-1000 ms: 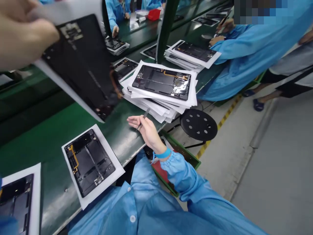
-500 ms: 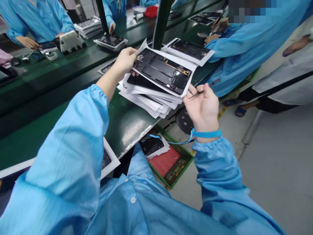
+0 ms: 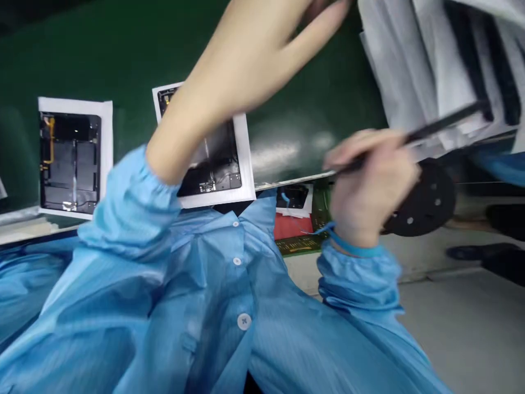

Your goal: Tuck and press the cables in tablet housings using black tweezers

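Observation:
My left hand (image 3: 262,52) is above the green bench, above and beyond a tablet housing (image 3: 221,158) lying on a white sheet. Its thumb is stretched out to the right, and the fingers run partly past the top edge. Nothing shows in it. My right hand (image 3: 371,186), blurred by motion, is closed around a thin black tool that looks like tweezers (image 3: 445,123), held across the fist near the bench edge. A stack of white sheets with dark panels between them (image 3: 410,71) stands just beyond that hand. A blue strap circles my right wrist.
Another tablet housing (image 3: 69,164) lies on white paper at the left. Below the bench edge is a green crate (image 3: 295,246) with a red sheet and a dark panel on paper. A round black stool seat (image 3: 426,200) stands at the right.
My view has swung down and left. My left hand has let go of the tablet housing on its sheet by the stack. My right hand has left that sheet, with the tool in its grip.

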Tool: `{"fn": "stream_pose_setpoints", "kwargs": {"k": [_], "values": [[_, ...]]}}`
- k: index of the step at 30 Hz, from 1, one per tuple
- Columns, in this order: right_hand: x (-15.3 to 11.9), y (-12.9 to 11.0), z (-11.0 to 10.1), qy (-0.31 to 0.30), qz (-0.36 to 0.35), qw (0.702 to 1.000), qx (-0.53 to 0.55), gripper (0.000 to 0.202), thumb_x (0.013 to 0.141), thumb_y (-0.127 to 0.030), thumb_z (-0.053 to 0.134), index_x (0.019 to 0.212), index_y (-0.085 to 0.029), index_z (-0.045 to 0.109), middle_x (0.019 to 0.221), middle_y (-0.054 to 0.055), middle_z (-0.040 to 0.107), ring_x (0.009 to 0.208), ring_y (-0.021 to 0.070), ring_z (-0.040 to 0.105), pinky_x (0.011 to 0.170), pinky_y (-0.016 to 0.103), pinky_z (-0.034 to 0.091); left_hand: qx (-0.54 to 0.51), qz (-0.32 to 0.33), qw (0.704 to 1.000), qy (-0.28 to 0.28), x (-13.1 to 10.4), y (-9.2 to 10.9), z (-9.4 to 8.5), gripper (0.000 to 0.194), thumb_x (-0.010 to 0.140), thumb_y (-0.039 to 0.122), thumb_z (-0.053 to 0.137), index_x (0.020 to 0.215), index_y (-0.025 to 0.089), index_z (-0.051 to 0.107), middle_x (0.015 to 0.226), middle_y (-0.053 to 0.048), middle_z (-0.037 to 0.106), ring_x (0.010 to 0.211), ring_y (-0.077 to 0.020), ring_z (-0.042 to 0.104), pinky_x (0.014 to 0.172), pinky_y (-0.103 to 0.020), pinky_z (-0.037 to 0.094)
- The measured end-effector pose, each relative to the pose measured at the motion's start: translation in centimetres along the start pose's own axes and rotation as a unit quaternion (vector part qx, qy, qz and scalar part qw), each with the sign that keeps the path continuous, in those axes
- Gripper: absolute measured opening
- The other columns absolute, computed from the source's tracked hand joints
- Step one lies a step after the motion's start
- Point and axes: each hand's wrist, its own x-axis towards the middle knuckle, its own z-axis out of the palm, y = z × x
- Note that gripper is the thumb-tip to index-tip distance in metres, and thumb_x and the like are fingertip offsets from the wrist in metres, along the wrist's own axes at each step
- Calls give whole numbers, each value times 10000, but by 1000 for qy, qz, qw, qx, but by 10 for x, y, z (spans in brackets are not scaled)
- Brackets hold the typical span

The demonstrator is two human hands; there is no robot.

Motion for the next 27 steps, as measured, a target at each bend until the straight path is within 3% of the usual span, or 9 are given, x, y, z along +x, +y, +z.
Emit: {"fn": "stream_pose_setpoints", "kwargs": {"k": [2,4,6,8,11,14,18,22,27], "values": [[-2,11,37,-77,-6,996,-34,397,1115,-556,624,882,-269,767,796,5,661,711,155,623,678,319,530,-26,2,999,36,-74,8,7,480,1137,527,521,992,136,759,1529,-51,663,1528,-291,504,1117,-436,498],[3,22,59,-191,-4,980,-59,406,1137,-549,584,942,-242,765,859,0,704,736,141,673,697,304,547,-45,1,998,42,-137,12,26,409,1088,532,638,989,161,778,1468,-67,702,1477,-304,543,1080,-451,512],[11,31,72,-256,-26,963,-83,380,1144,-524,579,963,-234,743,895,-1,720,786,142,711,765,306,569,-64,-11,995,78,-179,14,52,307,1069,490,691,1075,201,796,1438,-78,716,1446,-314,559,1081,-475,513],[17,39,80,-284,-42,951,-112,387,1147,-525,571,958,-225,726,908,9,732,816,152,729,817,319,575,-68,-25,988,138,-203,15,79,244,1082,428,688,1188,232,788,1392,-90,737,1365,-302,598,1066,-481,518],[20,48,85,-303,-33,940,-150,424,1150,-568,539,971,-225,713,918,18,741,821,164,742,819,330,573,-50,-38,975,211,-213,19,107,226,1110,376,653,1265,247,756,1316,-94,770,1232,-280,642,1006,-461,524],[20,51,85,-314,-25,936,-159,442,1143,-599,529,952,-240,702,897,16,740,784,165,747,782,328,576,-38,-40,972,230,-213,23,117,218,1115,394,651,1265,263,737,1293,-78,778,1214,-280,647,965,-440,511],[22,50,82,-338,-7,929,-153,446,1143,-605,525,924,-250,685,859,3,730,739,149,752,721,302,578,-22,-25,968,249,-211,24,115,201,1131,382,621,1243,256,730,1265,-62,774,1196,-267,645,928,-413,502],[23,49,82,-329,9,934,-140,471,1129,-640,535,910,-247,676,835,-8,726,723,139,752,707,285,586,15,-10,974,228,-211,23,110,200,1132,362,618,1275,277,729,1270,-63,765,1191,-259,649,916,-411,503],[21,50,81,-313,5,940,-135,427,1144,-580,543,926,-241,684,894,0,736,748,129,757,723,276,603,86,52,971,216,-211,19,100,193,1115,266,647,1298,245,703,1268,-68,771,1162,-254,669,891,-402,503]]}}
